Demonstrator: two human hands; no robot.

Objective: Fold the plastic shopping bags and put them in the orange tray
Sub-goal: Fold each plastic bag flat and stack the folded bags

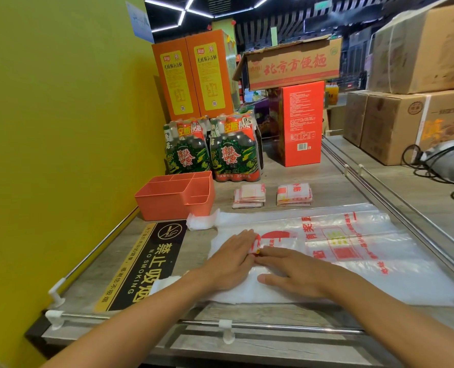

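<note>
Tray (167,205) left of bag (353,248) (flat).

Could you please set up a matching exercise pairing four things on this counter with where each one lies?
Things:
1. orange tray
2. folded bags
3. flat bag
4. no-smoking sign

Places:
A. under both hands
B. between the bottle packs and the flat bag
C. by the yellow wall
D. left of the left hand

Pairs: 1-C, 2-B, 3-A, 4-D

Bright, even light on the shelf – dim background, edges bowed by wide-angle distortion.
</note>
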